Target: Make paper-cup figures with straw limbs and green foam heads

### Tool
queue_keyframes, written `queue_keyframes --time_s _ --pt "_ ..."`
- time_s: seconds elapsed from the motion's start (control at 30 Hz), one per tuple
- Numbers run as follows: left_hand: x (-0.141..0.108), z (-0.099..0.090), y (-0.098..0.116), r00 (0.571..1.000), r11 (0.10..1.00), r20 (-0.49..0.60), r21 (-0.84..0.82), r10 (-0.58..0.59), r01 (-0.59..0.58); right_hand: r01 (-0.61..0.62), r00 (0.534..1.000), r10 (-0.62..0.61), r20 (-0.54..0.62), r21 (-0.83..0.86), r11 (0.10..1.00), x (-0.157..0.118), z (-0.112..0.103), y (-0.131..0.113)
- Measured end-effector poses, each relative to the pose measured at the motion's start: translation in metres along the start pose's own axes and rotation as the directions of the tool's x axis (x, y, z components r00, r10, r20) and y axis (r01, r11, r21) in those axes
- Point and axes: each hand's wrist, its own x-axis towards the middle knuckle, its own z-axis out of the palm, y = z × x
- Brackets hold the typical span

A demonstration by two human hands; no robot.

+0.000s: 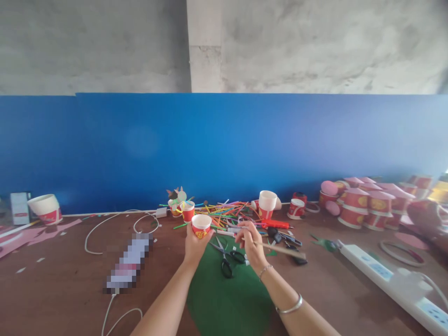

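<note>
My left hand (pixel 194 245) is wrapped round a red and white paper cup (pixel 201 226), held upright with its white mouth toward me. My right hand (pixel 251 240) pinches a slim tan stick (pixel 283 250); its wider end points right, and the frame does not show its kind clearly. Scissors (pixel 227 259) with black handles lie partly spread between my hands, on a green sheet (pixel 227 298). Behind them are pens (pixel 226 232) and a heap of coloured strips (pixel 224 213).
Stacked red cups with pink tops (pixel 354 205) crowd the right side near a white power strip (pixel 374 268). A hot glue gun (pixel 276 224) and keys (pixel 275 234) lie beyond my right hand. A blurred-out device (pixel 129 263) with a cable is left; another cup (pixel 49 209) tilts farther left.
</note>
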Motion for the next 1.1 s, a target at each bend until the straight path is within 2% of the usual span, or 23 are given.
queue_keyframes --time_s 0.07,0.13,0.27,0.3,0.37,0.47,0.53,0.6,0.7,0.8,0.93,1.1 --pt "-0.001 0.001 0.002 1.000 1.000 0.021 -0.012 0.009 -0.009 -0.069 0.997 0.069 0.027 -0.013 0.998 0.001 0.001 -0.004" --pt "-0.001 0.001 0.003 1.000 1.000 0.029 -0.008 0.006 -0.006 -0.112 0.986 0.115 0.120 -0.035 0.993 0.001 0.001 -0.007" --pt "-0.001 0.000 0.004 0.997 0.998 0.062 -0.024 0.056 -0.054 -0.193 0.910 0.210 0.358 -0.084 0.978 0.003 0.004 -0.005" --pt "-0.002 0.000 0.004 0.994 0.997 0.072 -0.020 0.081 -0.080 -0.199 0.899 0.227 0.374 -0.111 0.974 0.002 0.005 -0.003" --pt "-0.005 0.001 0.004 0.983 0.990 0.119 -0.021 0.143 -0.141 -0.162 0.914 0.214 0.346 -0.172 0.972 0.000 0.010 -0.001" --pt "-0.011 0.004 0.005 0.934 0.970 0.262 -0.068 0.242 -0.232 -0.027 0.950 0.100 0.297 -0.239 0.971 -0.006 0.016 0.000" --pt "-0.014 0.005 0.005 0.894 0.957 0.342 -0.083 0.288 -0.277 0.037 0.945 0.059 0.320 -0.285 0.958 -0.010 0.017 0.000" --pt "-0.015 0.005 0.004 0.872 0.947 0.375 -0.073 0.316 -0.312 0.057 0.930 0.071 0.361 -0.334 0.941 -0.012 0.017 0.001" --pt "-0.015 0.005 0.002 0.857 0.936 0.385 -0.051 0.341 -0.350 0.023 0.909 0.121 0.399 -0.337 0.941 -0.011 0.016 0.005" --pt "-0.015 0.004 0.002 0.848 0.930 0.391 -0.056 0.356 -0.364 -0.075 0.884 0.182 0.431 -0.253 0.965 -0.009 0.016 0.008" --pt "-0.016 0.002 0.007 0.845 0.940 0.417 -0.081 0.334 -0.331 -0.156 0.842 0.222 0.491 -0.173 0.973 -0.005 0.014 0.002" --pt "-0.019 0.001 0.009 0.836 0.941 0.433 -0.135 0.337 -0.309 -0.200 0.791 0.251 0.558 -0.152 0.968 -0.003 0.010 -0.007"
